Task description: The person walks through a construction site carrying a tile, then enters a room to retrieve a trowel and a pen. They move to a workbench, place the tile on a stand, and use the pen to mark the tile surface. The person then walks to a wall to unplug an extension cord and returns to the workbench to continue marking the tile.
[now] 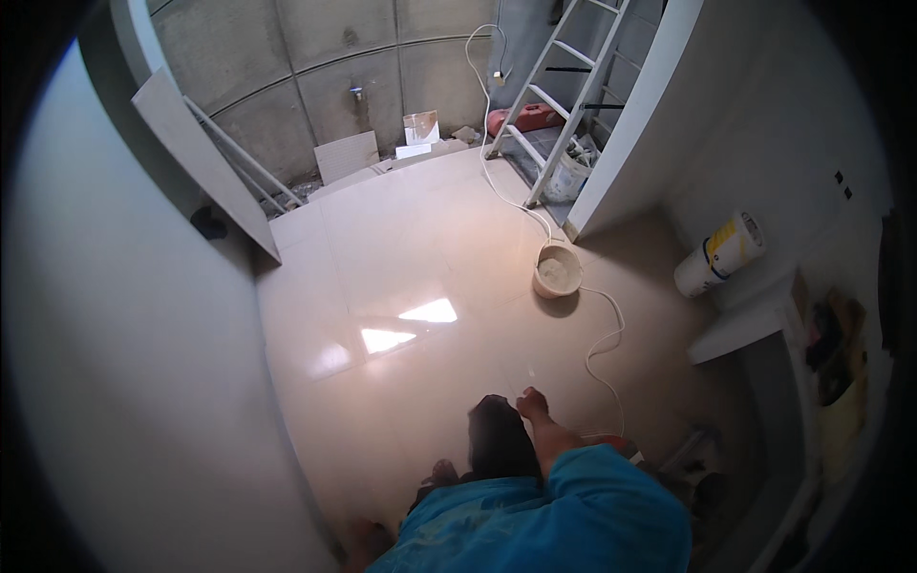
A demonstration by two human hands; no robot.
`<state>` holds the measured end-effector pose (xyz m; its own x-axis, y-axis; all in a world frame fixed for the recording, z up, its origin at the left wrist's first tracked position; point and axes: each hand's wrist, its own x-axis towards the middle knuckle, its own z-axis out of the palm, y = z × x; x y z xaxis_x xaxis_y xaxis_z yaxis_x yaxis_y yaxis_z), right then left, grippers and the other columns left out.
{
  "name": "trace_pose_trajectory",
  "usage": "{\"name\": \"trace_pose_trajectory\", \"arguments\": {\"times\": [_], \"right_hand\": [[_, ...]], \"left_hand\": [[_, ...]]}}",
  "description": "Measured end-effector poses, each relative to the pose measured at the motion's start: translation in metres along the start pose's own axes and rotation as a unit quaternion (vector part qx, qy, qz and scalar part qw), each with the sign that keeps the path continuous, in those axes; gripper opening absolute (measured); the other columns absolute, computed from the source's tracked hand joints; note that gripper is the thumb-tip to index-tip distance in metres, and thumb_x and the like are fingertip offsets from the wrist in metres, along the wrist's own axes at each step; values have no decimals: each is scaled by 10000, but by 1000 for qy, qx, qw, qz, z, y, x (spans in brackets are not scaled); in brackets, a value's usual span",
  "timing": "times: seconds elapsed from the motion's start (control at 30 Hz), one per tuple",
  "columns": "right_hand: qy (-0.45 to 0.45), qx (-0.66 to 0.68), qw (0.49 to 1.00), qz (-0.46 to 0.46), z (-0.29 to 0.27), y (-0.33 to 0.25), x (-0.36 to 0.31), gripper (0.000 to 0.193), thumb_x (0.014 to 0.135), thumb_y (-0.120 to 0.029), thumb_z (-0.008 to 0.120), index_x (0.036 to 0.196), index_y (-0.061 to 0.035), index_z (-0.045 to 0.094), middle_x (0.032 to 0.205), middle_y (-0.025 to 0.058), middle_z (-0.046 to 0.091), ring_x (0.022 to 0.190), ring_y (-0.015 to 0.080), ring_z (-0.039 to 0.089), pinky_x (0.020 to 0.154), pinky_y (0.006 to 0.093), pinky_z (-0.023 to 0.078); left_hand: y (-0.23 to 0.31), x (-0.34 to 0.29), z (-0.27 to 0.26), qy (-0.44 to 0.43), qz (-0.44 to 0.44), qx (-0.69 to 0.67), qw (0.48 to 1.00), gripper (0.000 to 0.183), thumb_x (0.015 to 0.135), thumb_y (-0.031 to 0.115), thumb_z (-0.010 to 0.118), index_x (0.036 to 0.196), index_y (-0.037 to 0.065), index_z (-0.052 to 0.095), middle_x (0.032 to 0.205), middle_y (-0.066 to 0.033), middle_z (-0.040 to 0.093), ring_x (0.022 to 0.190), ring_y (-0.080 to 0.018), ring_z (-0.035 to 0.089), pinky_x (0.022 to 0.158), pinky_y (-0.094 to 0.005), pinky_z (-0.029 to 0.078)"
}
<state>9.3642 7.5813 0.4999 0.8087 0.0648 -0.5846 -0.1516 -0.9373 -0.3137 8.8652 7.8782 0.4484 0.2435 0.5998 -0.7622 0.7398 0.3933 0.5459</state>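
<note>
Right hand [532, 401] beside a dark knee [501, 439] at lower centre, grip unclear, left hand too dim to tell, bucket [564, 290] right of centre, cord [622, 323] beside it, broad floor [430, 353] reaching the left wall [124, 334].

Right hand [533, 404] hangs by the dark-trousered knee [501, 435], its grip hard to make out; ahead, a bucket [557, 291] sits on shiny floor [411, 229], cord [622, 323] alongside, ladder [549, 99] beyond.

A ladder [549, 100], bucket [557, 290] and bare block wall [325, 53] show a building site.
</note>
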Motion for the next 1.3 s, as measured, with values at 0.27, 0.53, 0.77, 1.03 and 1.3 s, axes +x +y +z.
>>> {"name": "trace_pose_trajectory", "arguments": {"times": [0.27,0.53,0.77,1.03,1.3], "right_hand": [[-19,-128,991,-40,-78,-11,201,297,781,-179,515,1032,-55,614,1058,166,608,1003,298,579,860,387,468],[-6,15,991,-137,-184,-199,374,245,692,-120,618,937,-103,615,942,122,645,912,288,609,796,374,488],[-15,166,955,-245,-242,-392,500,164,788,-244,616,876,-107,617,806,111,629,753,251,612,683,346,483],[12,85,989,-118,-332,-524,702,187,776,-277,630,881,-122,641,932,135,653,902,279,621,786,388,483],[93,194,969,-120,-455,-645,865,188,764,-203,617,900,-74,613,925,128,651,907,283,617,793,372,478]], "left_hand": [[378,128,26,133,166,-200,956,147,883,171,485,898,38,546,758,-50,583,599,-124,549,494,-246,439],[532,163,158,-65,28,23,997,269,850,293,571,978,57,554,849,-87,621,698,-183,622,586,-300,494],[590,231,178,-95,-36,67,993,409,841,387,575,1014,18,551,799,-124,628,683,-225,618,599,-354,509],[835,526,209,-102,442,334,826,543,833,478,549,1014,-33,577,664,-118,601,642,-225,614,625,-361,498],[1355,536,363,-95,301,69,946,335,862,366,563,918,39,605,738,-37,579,661,-137,612,548,-267,416]]}}
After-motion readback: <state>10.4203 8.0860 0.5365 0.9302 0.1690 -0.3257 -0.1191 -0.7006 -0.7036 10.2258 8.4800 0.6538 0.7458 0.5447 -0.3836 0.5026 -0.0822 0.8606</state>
